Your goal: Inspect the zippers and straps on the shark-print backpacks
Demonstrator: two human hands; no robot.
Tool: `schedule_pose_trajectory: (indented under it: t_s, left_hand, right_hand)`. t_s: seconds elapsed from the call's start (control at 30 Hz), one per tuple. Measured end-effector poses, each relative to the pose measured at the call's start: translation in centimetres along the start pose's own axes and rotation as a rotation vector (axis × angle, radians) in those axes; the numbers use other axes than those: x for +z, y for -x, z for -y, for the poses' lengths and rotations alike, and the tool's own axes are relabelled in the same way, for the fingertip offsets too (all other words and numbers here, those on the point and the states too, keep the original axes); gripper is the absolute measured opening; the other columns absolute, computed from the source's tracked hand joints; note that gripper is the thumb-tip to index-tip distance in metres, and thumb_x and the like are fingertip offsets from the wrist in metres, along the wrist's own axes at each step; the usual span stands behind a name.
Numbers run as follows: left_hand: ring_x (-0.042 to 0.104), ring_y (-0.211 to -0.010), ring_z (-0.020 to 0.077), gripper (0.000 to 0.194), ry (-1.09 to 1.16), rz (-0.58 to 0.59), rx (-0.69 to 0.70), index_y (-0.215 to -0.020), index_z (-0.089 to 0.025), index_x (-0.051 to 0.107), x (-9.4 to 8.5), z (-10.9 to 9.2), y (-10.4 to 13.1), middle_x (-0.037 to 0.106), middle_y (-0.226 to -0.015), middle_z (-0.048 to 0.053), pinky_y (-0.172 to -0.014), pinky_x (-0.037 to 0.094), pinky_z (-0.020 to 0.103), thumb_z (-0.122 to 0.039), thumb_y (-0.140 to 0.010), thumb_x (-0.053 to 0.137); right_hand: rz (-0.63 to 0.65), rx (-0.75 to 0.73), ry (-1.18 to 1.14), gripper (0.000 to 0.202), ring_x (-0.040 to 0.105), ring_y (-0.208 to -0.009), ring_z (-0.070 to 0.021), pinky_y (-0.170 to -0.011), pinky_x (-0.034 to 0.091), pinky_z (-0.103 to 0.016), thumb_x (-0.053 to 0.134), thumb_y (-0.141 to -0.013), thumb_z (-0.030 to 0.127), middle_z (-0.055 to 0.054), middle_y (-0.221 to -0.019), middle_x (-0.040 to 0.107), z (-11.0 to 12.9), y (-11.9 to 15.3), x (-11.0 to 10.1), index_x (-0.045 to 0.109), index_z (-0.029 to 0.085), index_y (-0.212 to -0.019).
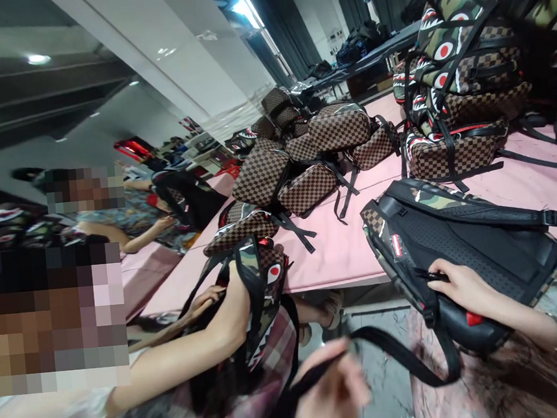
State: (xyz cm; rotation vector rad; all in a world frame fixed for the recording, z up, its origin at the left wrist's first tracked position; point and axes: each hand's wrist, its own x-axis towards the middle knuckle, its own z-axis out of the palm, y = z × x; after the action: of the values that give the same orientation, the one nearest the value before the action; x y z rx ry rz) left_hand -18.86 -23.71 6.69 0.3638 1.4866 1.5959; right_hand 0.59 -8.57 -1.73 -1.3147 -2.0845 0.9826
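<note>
A black backpack (486,243) with camouflage and brown checkered panels lies back side up, partly over the pink table's edge (333,276). My right hand (460,284) pinches a black strap piece at the backpack's lower left side. A long black strap (398,348) loops from the backpack's bottom toward my left hand (328,387). That hand is blurred by motion at the bottom middle, with its fingers closed round the strap. A small red tag (473,318) shows beneath my right wrist.
Brown checkered bags (339,125) are heaped on the table beyond. Shark-face backpacks (460,56) are stacked at the right. Close at the left, a person's arm (189,360) reaches to another backpack (269,268). A second person (127,215) is farther back.
</note>
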Motion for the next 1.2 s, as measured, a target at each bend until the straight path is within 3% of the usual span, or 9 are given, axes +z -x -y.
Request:
schedule_pose_trajectory:
  t_s: [0.07,0.13,0.2,0.27,0.37,0.57,0.93,1.07,1.2]
  left_hand:
    - [0.045,-0.032,0.0067,0.026,-0.035,0.179,-0.067,-0.071,-0.012,0.065,2.9,2.4,-2.1,0.056,-0.044,-0.001,-0.033,0.031,0.017,-0.038,-0.073,0.065]
    - [0.037,-0.023,0.006,0.034,-0.056,0.35,-0.146,-0.067,-0.009,0.066,5.6,4.9,-3.1,0.047,-0.031,-0.002,-0.029,0.021,0.016,-0.043,-0.068,0.067]
    - [0.035,-0.022,0.0048,0.037,-0.074,0.397,-0.166,-0.069,-0.009,0.067,7.3,7.0,-3.1,0.045,-0.029,-0.003,-0.029,0.019,0.015,-0.045,-0.069,0.066]
    - [0.03,-0.023,0.003,0.035,-0.111,0.378,-0.151,-0.071,-0.009,0.067,8.1,8.2,-2.8,0.043,-0.028,-0.005,-0.03,0.019,0.015,-0.044,-0.07,0.066]
    - [0.029,-0.026,0.0026,0.034,-0.18,0.382,-0.14,-0.074,-0.01,0.068,8.1,8.7,-2.5,0.042,-0.03,-0.006,-0.032,0.019,0.015,-0.044,-0.071,0.065]
    - [0.033,-0.028,0.0039,0.034,-0.342,0.475,-0.092,-0.071,-0.012,0.066,8.4,8.1,-2.3,0.046,-0.033,-0.004,-0.034,0.023,0.016,-0.046,-0.073,0.062]
    - [0.033,-0.027,0.0044,0.034,-0.438,0.501,-0.06,-0.075,-0.013,0.065,8.5,8.6,-2.1,0.044,-0.034,-0.005,-0.032,0.021,0.016,-0.046,-0.077,0.057]
    - [0.027,-0.027,0.0017,0.031,-0.241,0.525,-0.151,-0.07,-0.012,0.061,8.6,8.4,-2.1,0.038,-0.032,-0.007,-0.031,0.016,0.014,-0.043,-0.075,0.061]
    - [0.012,-0.025,-0.0007,0.034,0.236,0.672,-0.465,-0.058,-0.014,0.051,8.8,7.8,-2.2,0.024,-0.031,-0.011,-0.028,0.009,0.013,-0.041,-0.073,0.063]
  right_hand:
    - [-0.111,-0.007,-0.052,0.021,0.064,-0.07,-0.0169,-0.062,0.046,-0.026,0.048,-0.084,0.035,0.0,-0.081,0.066,-0.7,1.5,-1.0,0.053,0.024,-0.1]
    - [-0.235,-0.009,-0.114,0.023,0.064,-0.079,-0.0173,-0.068,0.048,-0.026,0.043,-0.087,0.037,-0.002,-0.089,0.066,-1.5,3.0,-1.8,0.052,0.024,-0.103]
    - [-0.257,-0.001,-0.154,0.022,0.064,-0.08,-0.0172,-0.069,0.049,-0.025,0.044,-0.086,0.037,-0.002,-0.088,0.066,-1.9,4.4,-2.6,0.055,0.023,-0.099]
    - [-0.183,-0.007,-0.175,0.02,0.063,-0.076,-0.0165,-0.067,0.05,-0.025,0.047,-0.086,0.035,-0.002,-0.085,0.066,-1.8,5.5,-3.2,0.057,0.022,-0.096]
    - [-0.074,-0.103,-0.169,0.02,0.062,-0.078,-0.0166,-0.068,0.05,-0.025,0.046,-0.087,0.031,-0.003,-0.088,0.066,-1.2,6.6,-3.8,0.058,0.022,-0.1]
    - [-0.07,-0.256,-0.069,0.018,0.061,-0.074,-0.0161,-0.064,0.048,-0.025,0.044,-0.088,0.026,-0.004,-0.083,0.065,-0.4,6.2,-3.9,0.058,0.022,-0.098]
    - [-0.039,-0.183,-0.109,0.017,0.06,-0.076,-0.0157,-0.067,0.046,-0.026,0.042,-0.089,0.027,-0.004,-0.085,0.064,-0.5,6.0,-4.2,0.056,0.021,-0.098]
    - [-0.081,-0.174,-0.132,0.017,0.06,-0.078,-0.0168,-0.07,0.047,-0.027,0.044,-0.088,0.028,-0.003,-0.084,0.064,-0.9,5.9,-4.1,0.059,0.022,-0.092]
    - [-0.227,0.006,-0.47,0.019,0.06,-0.083,-0.0164,-0.072,0.048,-0.026,0.051,-0.083,0.033,-0.004,-0.09,0.064,-1.4,5.1,-3.6,0.057,0.022,-0.096]
